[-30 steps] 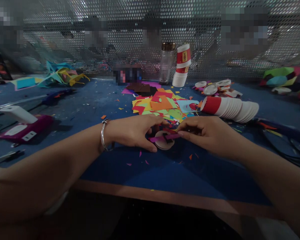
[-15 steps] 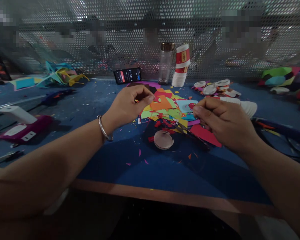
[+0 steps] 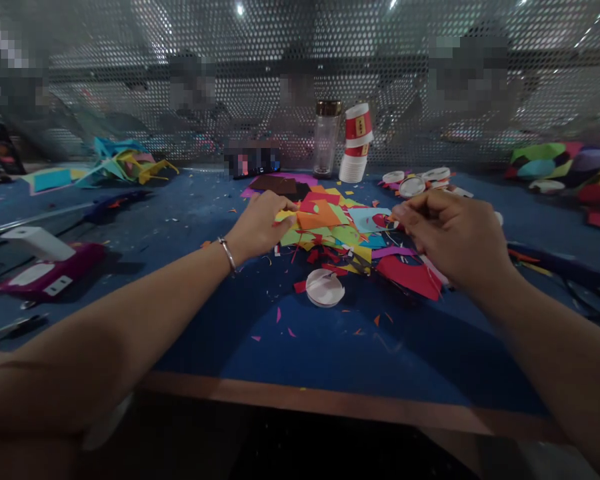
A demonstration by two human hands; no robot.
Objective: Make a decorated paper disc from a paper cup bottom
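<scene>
The left hand (image 3: pixel 260 225) has gone farther out than half a second ago and now lies low at the left edge of the heap of coloured paper scraps (image 3: pixel 343 227). Its fingertips (image 3: pixel 286 212) touch a yellow sheet (image 3: pixel 286 217). Its grip is curled close, but I cannot tell whether it is clamped on the sheet or only rests on it.

The right hand (image 3: pixel 453 233) hovers over the right side of the heap, much where it was. Its thumb and forefinger are pressed together, and anything between them is too small to make out. A red paper piece (image 3: pixel 411 277) lies just under this hand.

The round white disc (image 3: pixel 325 288), which both hands held a second ago with a magenta strip across it, now lies alone on the blue surface (image 3: pixel 330 347), near the front of the heap and apart from both hands. A silver bangle (image 3: pixel 227 253) sits on the left wrist.
</scene>
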